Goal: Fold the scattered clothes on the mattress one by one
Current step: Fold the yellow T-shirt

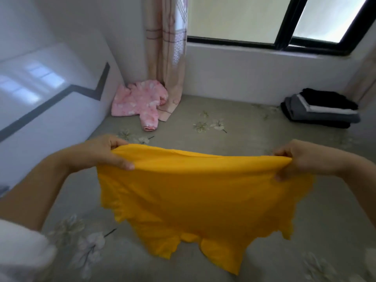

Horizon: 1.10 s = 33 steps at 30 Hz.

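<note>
A yellow shirt (195, 196) hangs in the air in front of me, stretched wide along its top edge. My left hand (105, 153) grips the top left corner, fingers curled over the cloth. At the top right corner my right hand (295, 159) pinches the fabric the same way. The shirt's lower part droops onto the grey flowered mattress (244, 127). A fluffy pink garment (138, 102) lies crumpled in the far left corner against the wall.
A stack of folded dark and grey clothes (319, 108) sits at the far right of the mattress under the window. A pink curtain (166, 58) hangs into the corner beside the pink garment. White walls bound the mattress on the left and at the back.
</note>
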Available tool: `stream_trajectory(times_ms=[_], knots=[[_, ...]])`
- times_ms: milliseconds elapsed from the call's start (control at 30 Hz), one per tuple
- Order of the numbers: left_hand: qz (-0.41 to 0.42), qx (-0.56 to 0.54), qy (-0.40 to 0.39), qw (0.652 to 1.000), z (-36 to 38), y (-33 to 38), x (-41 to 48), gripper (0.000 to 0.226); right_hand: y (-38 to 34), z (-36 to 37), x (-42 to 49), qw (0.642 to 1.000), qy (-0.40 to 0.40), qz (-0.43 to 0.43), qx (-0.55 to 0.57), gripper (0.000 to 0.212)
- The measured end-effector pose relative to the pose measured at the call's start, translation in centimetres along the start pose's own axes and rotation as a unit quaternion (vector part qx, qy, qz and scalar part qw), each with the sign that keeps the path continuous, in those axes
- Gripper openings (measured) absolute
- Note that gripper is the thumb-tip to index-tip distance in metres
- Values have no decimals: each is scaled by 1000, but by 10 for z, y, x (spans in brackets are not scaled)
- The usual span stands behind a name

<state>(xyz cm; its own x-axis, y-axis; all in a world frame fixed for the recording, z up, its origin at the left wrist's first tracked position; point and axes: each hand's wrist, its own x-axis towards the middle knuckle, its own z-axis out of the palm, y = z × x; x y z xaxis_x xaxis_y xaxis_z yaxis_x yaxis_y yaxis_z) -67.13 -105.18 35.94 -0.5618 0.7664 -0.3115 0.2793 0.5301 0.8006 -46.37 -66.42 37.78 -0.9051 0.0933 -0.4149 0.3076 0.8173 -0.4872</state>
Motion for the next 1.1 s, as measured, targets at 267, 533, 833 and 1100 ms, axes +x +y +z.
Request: stream_trajectory(times_ms=[267, 533, 833, 1100], knots=[[-161, 363, 166, 903, -38, -19, 75, 34, 19, -2, 86, 947, 207, 180, -165, 30], [-58, -226, 385, 893, -72, 11, 137, 27, -30, -42, 135, 825, 323, 119, 449, 29], [145, -79, 521, 837, -57, 13, 111, 30, -41, -35, 95, 821, 521, -20, 235, 32], [66, 8, 390, 918, 30, -111, 88, 31, 13, 78, 86, 879, 420, 68, 218, 53]])
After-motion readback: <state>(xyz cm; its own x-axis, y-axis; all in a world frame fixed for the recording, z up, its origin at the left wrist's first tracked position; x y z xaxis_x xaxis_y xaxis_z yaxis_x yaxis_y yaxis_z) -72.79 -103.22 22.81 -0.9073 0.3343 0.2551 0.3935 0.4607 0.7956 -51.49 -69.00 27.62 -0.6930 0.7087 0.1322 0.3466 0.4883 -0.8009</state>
